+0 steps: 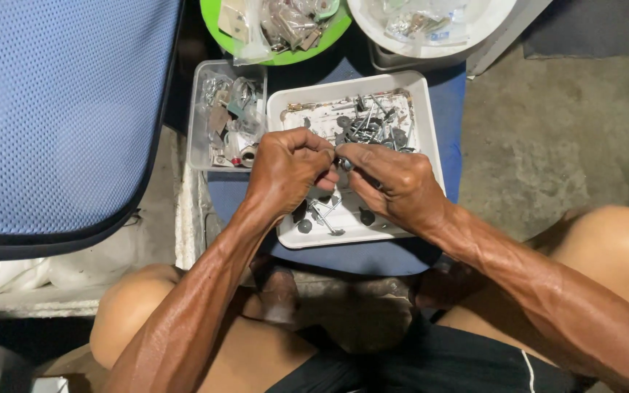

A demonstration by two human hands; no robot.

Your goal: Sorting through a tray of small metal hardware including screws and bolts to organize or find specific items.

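Bright overhead light is glaring off the white tray (422, 116) and both forearms below it, deep shadow is pooling beneath, and frame edges are softening slightly.

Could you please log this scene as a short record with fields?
left hand: pinches a small screw together with the right hand
right hand: fingertips on the same screw
white tray: under both hands, holds loose roofing screws
clear box: left of the tray, mixed small metal parts
green dish: above, more hardware
white bowl: top right, plastic bags inside
blue chair: far left
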